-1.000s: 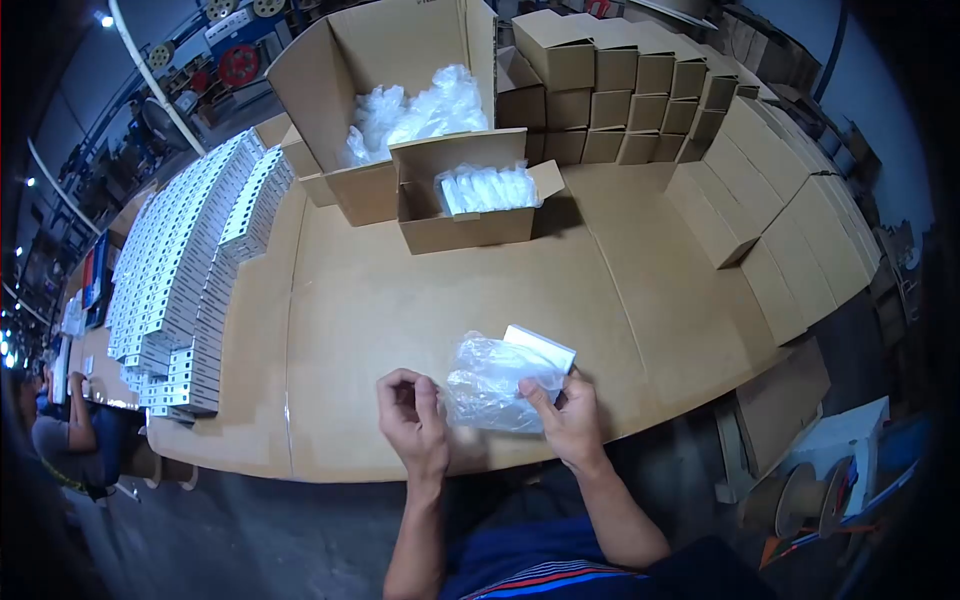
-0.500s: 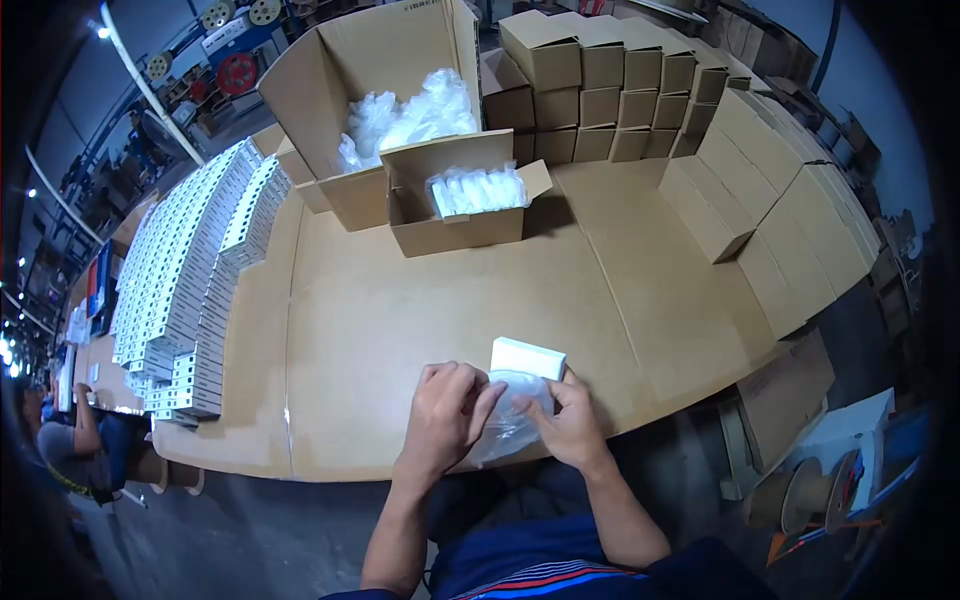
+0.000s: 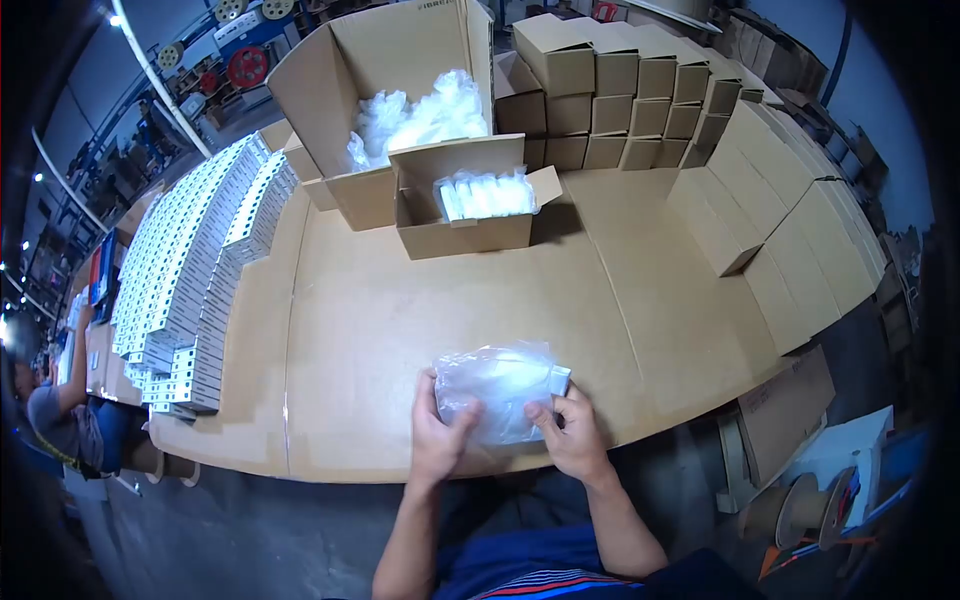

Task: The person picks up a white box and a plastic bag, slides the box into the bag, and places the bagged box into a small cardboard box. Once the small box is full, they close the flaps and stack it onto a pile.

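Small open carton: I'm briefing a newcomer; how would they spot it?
On the far side of the brown table, find the tall open box. The small open carton stands just in front, slightly right. Unlike that box's loose heap of plastic, it holds white packs in a neat row.

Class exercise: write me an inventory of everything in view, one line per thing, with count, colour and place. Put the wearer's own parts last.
Bag: one, clear, between both hands
Box: one, white, end showing at bag's right
Table: one, brown, centre
Small carton: one, brown, table's far side
Packs: several, white, inside small carton
Large carton: one, brown, behind small carton
Plastic: one heap, clear, inside large carton
Small boxes: many, white, stacked left
Brown boxes: many, brown, far and right sides
Reels: count unclear, tan, lower right
Co-worker: one, grey top, far left
Wheel: one, red, back left
Background clutter: uncountable, mostly dark
Shirt: one, blue, striped, bottom
Left grip: one, bare, on bag's left
Right grip: one, bare, on bag's right
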`<control>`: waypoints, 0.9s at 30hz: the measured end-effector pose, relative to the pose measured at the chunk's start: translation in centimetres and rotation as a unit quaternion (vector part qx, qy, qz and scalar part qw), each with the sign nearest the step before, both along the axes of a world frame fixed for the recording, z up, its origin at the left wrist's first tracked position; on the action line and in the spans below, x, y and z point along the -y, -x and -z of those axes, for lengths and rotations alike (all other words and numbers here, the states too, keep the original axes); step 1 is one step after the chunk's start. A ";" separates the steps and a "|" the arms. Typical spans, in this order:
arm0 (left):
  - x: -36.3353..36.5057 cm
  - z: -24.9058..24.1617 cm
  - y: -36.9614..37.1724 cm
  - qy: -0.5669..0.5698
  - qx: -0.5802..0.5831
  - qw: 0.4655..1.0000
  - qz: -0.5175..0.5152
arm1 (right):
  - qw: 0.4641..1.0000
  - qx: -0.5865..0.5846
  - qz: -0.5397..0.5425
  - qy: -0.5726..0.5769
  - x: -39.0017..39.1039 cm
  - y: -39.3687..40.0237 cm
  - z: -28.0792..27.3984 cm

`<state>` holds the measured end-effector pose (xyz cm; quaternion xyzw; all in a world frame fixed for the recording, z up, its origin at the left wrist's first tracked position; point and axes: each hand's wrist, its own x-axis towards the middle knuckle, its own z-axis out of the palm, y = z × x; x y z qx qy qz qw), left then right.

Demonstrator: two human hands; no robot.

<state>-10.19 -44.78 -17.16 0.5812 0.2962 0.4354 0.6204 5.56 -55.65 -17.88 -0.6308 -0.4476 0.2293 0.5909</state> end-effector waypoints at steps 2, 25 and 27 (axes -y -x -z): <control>1.3 -0.4 0.0 0.067 -0.030 0.997 0.005 | 0.999 -0.022 0.004 0.034 -0.1 0.0 0.0; 1.5 -1.0 1.3 -0.033 -0.154 0.984 0.087 | 0.977 0.052 -0.014 -0.207 0.6 -4.7 -7.6; 1.8 -1.1 1.2 -0.038 -0.162 0.982 0.092 | 0.967 0.177 -0.075 -0.169 0.3 -5.1 -8.8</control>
